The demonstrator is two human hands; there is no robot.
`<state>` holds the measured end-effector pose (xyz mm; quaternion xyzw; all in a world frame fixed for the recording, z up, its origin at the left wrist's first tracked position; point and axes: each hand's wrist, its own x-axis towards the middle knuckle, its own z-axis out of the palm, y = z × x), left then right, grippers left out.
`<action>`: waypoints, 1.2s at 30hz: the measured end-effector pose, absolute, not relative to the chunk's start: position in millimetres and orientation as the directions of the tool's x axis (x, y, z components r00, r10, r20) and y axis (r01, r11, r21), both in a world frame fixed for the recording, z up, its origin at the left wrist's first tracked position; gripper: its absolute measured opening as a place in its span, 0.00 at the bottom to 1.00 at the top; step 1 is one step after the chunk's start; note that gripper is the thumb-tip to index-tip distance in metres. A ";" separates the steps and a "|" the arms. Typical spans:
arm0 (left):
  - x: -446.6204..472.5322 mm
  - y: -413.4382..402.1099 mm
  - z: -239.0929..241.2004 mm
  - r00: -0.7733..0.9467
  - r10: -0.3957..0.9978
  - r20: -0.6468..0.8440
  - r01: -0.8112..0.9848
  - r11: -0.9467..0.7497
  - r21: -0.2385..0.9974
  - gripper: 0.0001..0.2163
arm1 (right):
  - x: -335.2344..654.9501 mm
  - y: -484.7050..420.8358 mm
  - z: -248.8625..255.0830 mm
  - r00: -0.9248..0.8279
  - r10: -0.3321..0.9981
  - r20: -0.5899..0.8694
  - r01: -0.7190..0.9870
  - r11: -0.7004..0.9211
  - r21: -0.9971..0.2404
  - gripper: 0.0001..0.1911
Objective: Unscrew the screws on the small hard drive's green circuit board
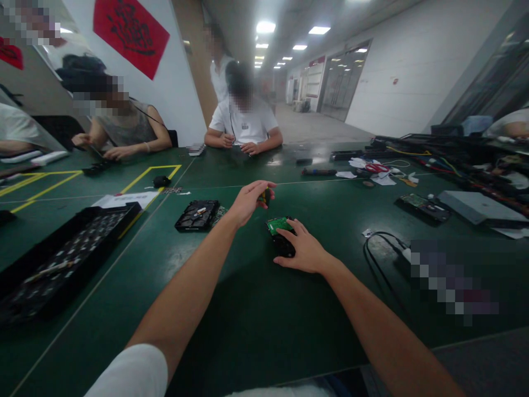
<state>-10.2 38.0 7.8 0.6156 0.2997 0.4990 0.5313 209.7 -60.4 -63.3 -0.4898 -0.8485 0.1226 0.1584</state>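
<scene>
My left hand (249, 203) is closed around a short black tool with yellow-green marks, apparently a screwdriver (266, 196); its tip cannot be made out. It is raised above the table, just beyond a hard drive (278, 225) with a green circuit board facing up. Thumb and fingers of my right hand (305, 248) span that drive and hold it on the table, covering its right side. Left of my left wrist lies a black drive-like unit (197, 215), beside a small loose circuit board (219, 215) partly hidden by my forearm.
A long black tray (66, 259) with small parts stands at left. On the right lie another drive (424, 208), a silver box (481, 207) and a looped black cable (374, 240). Cables and black parts pile up behind them. Co-workers (243, 118) sit across the green table (248, 325).
</scene>
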 end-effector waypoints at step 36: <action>-3.9 34.1 2.1 0.343 0.881 0.326 -0.121 -0.303 0.945 0.20 | 208.9 -60.3 -62.5 -0.467 0.876 0.121 0.798 0.476 -0.369 0.51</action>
